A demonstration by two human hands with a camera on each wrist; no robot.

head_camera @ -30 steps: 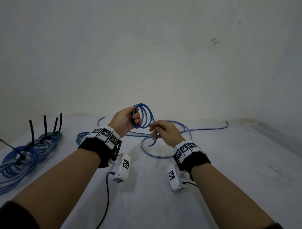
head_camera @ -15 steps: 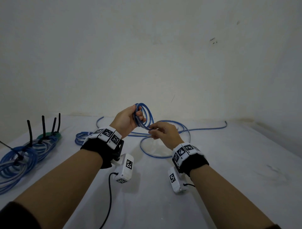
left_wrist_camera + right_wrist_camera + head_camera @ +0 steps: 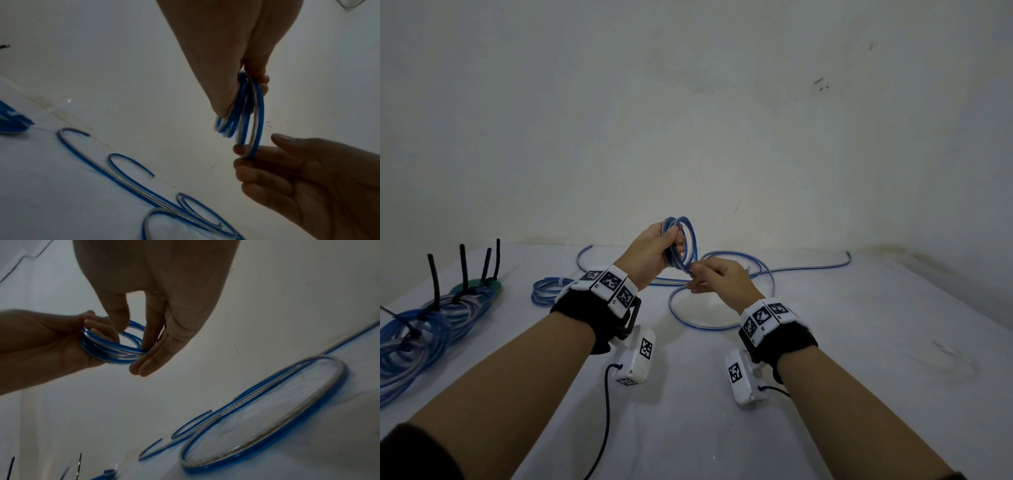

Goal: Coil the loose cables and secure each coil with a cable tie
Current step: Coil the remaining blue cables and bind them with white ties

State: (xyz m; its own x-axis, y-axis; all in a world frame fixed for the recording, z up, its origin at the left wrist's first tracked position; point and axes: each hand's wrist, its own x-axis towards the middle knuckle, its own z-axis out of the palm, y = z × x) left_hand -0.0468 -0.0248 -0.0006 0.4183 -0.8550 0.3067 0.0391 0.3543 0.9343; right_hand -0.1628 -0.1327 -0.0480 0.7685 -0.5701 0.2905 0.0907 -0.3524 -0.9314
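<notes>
A small coil of blue cable (image 3: 681, 245) stands upright above the white table (image 3: 859, 359), a little past the table's middle toward 12 o'clock. The left hand (image 3: 650, 253) grasps its loops at the coil's 9 o'clock side, fingers curled round the bundled strands, thumb pressed over them. In the left wrist view the coil (image 3: 244, 113) hangs edge-on from that hand (image 3: 232, 48). The right hand (image 3: 722, 281) meets the coil at its 5 o'clock edge and pinches the lowest loop between thumb and fingertips (image 3: 239, 148); the right wrist view shows the thumb and forefinger (image 3: 152, 331) closed on the strands while the other fingers lie straight beside them.

From the coil the loose blue cable (image 3: 722, 308) runs down to the table and lies in a wide loop at 5 o'clock of the hands, with one tail stretching away toward 3 o'clock along the wall's foot. A small flat coil (image 3: 548, 291) lies at 9 o'clock of the left wrist. Farther out at 8 o'clock rest the bound coils (image 3: 431, 325), blue and one green, with black cable ties (image 3: 464, 270) sticking upright from them. Both wrists wear black bands with white marker blocks (image 3: 609, 282).
</notes>
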